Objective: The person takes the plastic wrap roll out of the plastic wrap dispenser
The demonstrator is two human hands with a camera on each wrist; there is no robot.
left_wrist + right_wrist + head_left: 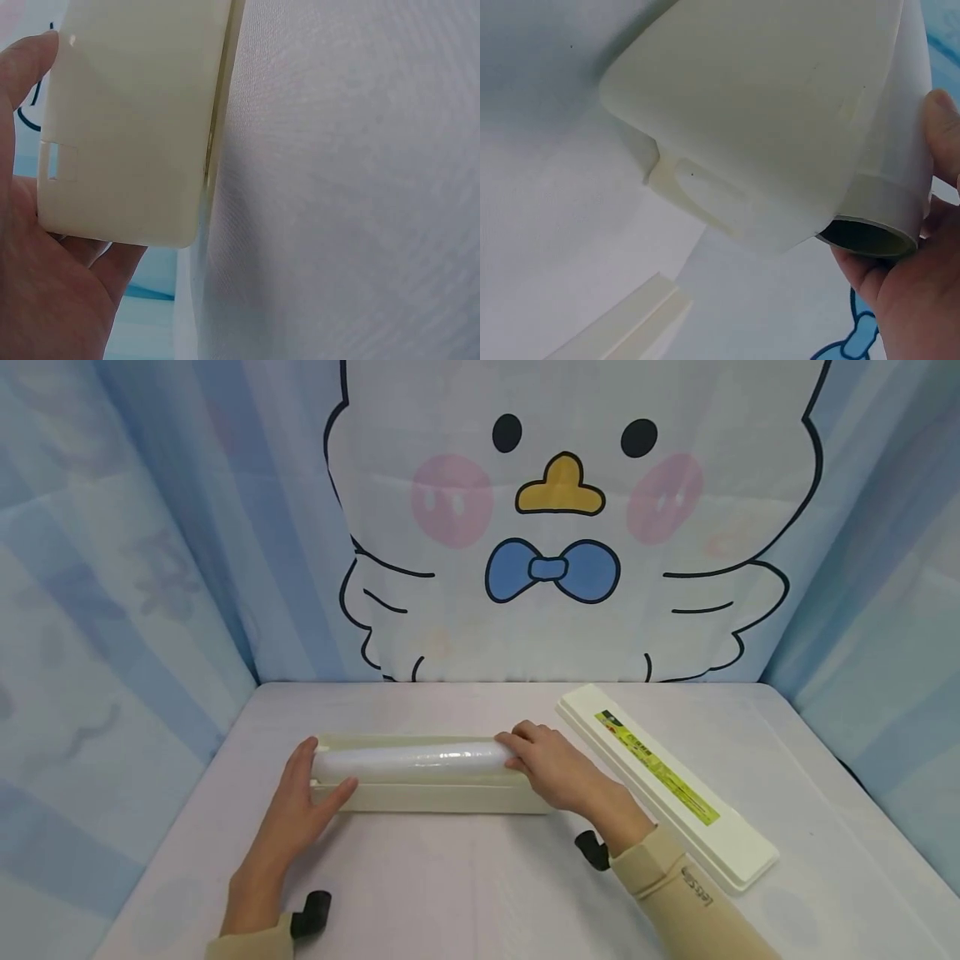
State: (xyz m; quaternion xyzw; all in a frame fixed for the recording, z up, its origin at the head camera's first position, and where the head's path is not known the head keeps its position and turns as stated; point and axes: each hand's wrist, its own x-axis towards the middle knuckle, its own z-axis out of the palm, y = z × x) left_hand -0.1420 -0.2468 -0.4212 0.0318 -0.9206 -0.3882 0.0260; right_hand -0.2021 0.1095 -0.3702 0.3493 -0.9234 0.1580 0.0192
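Note:
A long cream cling film dispenser box (442, 798) lies across the table in the head view, its top off. In it is a roll of cling film (420, 760); its right end stands out of the box, and the hollow core (870, 236) shows in the right wrist view. My left hand (291, 810) holds the box's left end, thumb at the front edge and fingers behind. My right hand (551, 766) grips the roll's right end between thumb and fingers. Beside my right forearm lies the long cream lid (675, 785) with a yellow-green label.
A pale cloth covers the table (450, 885). Printed curtains (187, 527) stand along the back and both sides. Each wrist carries a small black mount (311, 914). The lid slants from the back middle to the right front.

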